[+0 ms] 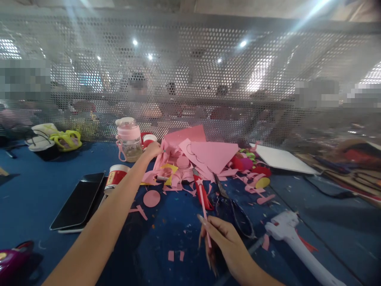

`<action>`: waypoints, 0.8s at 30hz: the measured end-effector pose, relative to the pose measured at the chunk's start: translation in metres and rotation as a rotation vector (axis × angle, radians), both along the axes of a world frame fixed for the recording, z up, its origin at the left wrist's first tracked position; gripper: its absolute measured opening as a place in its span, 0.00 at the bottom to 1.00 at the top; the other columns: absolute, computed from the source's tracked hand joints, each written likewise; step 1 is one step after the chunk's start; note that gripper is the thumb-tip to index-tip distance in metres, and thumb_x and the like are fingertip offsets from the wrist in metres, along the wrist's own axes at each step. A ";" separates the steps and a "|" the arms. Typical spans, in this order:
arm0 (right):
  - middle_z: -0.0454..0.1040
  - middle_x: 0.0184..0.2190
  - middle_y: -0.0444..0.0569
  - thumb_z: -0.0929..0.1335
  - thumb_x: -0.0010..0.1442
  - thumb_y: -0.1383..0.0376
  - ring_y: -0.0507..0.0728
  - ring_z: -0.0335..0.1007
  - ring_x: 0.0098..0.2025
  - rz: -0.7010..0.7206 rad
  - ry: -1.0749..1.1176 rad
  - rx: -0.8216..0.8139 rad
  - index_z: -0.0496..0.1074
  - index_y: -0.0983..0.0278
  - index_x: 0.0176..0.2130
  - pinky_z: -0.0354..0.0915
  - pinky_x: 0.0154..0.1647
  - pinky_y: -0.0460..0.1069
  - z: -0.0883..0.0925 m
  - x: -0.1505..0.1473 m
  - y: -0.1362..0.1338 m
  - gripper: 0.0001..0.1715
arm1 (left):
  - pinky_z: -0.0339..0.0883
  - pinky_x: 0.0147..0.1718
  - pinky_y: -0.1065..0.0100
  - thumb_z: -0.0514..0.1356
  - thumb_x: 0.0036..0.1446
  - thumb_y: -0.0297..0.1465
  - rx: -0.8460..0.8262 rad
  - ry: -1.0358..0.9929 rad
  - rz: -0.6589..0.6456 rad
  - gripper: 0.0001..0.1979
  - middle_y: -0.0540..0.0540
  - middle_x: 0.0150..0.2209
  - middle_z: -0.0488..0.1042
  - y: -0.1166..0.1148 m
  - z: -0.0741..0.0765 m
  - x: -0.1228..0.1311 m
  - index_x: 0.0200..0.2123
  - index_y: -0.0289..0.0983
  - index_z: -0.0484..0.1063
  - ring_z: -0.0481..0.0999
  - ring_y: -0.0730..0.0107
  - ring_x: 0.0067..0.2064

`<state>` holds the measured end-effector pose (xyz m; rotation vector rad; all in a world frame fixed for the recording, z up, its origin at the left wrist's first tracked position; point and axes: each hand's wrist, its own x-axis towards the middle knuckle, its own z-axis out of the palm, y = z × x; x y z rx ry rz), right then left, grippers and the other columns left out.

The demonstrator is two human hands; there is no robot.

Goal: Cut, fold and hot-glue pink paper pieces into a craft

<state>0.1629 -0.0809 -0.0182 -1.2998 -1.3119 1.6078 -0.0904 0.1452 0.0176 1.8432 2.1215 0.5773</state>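
My right hand (222,240) pinches a narrow pink paper strip (204,206) between thumb and fingers, low in front of me. The strip stands slanted, and its upper end has a small folded shape. Behind it lies a red-handled cutter (199,190); dark-handled scissors (228,202) rest just to the right. My left arm stretches far forward, and my left hand (154,150) is curled at the left edge of the pink paper pile (181,171), beside a red and white cup (149,139). What its fingers grip is hidden.
A pink-lidded bottle (129,139), a paper cup (116,176) and a phone (79,198) are on the left. A white glue gun (297,238) lies at right, near a white board (282,159). Perforated metal panels (190,79) close off the back. Paper scraps litter the blue table (172,222).
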 end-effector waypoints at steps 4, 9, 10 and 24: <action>0.60 0.10 0.37 0.66 0.48 0.41 0.46 0.56 0.11 0.007 -0.005 -0.004 0.65 0.65 0.21 0.54 0.13 0.42 0.001 0.000 0.000 0.30 | 0.68 0.43 0.57 0.56 0.60 0.35 -0.061 0.023 -0.004 0.16 0.43 0.49 0.68 -0.003 0.003 -0.001 0.49 0.35 0.66 0.71 0.62 0.46; 0.60 0.10 0.38 0.66 0.48 0.41 0.46 0.56 0.11 0.026 -0.012 -0.005 0.65 0.64 0.21 0.54 0.13 0.42 0.001 0.001 0.001 0.29 | 0.68 0.42 0.58 0.56 0.60 0.36 -0.083 0.001 0.038 0.16 0.44 0.48 0.69 -0.007 0.005 -0.003 0.48 0.35 0.67 0.71 0.60 0.46; 0.60 0.10 0.38 0.66 0.48 0.41 0.46 0.56 0.11 0.029 -0.011 -0.005 0.65 0.64 0.21 0.54 0.13 0.42 0.001 0.001 0.001 0.29 | 0.68 0.42 0.57 0.56 0.59 0.35 -0.076 -0.008 0.046 0.16 0.43 0.48 0.68 -0.008 0.006 -0.003 0.49 0.35 0.66 0.71 0.61 0.46; 0.61 0.10 0.38 0.66 0.49 0.42 0.46 0.56 0.11 0.025 -0.026 -0.006 0.65 0.64 0.21 0.53 0.13 0.42 0.003 0.000 0.000 0.28 | 0.61 0.44 0.65 0.51 0.59 0.30 0.438 0.002 0.240 0.11 0.41 0.42 0.76 -0.017 0.021 0.005 0.39 0.35 0.73 0.72 0.60 0.47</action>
